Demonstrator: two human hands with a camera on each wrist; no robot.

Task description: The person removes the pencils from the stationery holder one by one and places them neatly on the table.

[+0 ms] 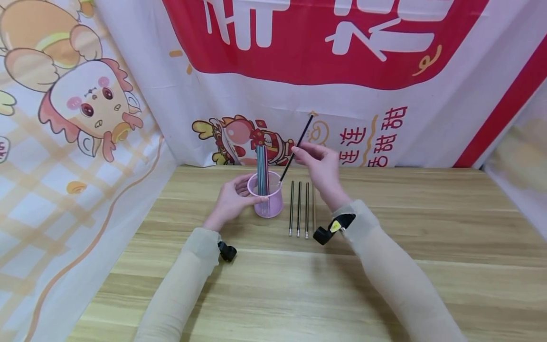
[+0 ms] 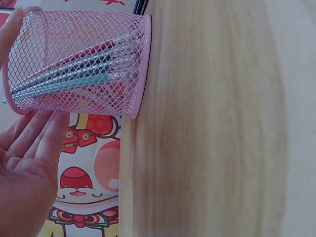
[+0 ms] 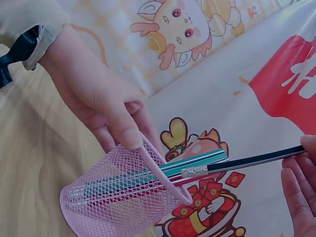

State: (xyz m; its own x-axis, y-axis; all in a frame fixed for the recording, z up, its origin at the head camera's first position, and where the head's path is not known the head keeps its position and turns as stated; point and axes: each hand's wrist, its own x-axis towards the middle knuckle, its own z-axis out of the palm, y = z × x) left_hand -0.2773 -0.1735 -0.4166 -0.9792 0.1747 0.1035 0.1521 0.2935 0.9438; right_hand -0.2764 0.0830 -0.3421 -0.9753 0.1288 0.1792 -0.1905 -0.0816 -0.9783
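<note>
A pink mesh pencil cup (image 1: 275, 205) stands on the table, holding several teal pencils and a dark red one (image 1: 267, 166), eraser ends down. My left hand (image 1: 231, 199) holds the cup from the left, thumb at the near side of the rim and fingers on the far side. Between thumb and fingertips, my right hand (image 1: 321, 170) pinches a black pencil (image 1: 304, 130), tilted. Its silver-banded eraser end (image 3: 195, 171) is at the cup's mouth in the right wrist view. To the right of the cup lie three black pencils (image 1: 299, 204), side by side.
A thin tan stick-like thing (image 1: 315, 213) lies beside the black pencils, partly behind the right wrist. Behind the wooden table (image 1: 265, 285) hangs a printed cloth (image 1: 171, 95) with red panels and cartoon figures. Each wrist wears a black strap mount.
</note>
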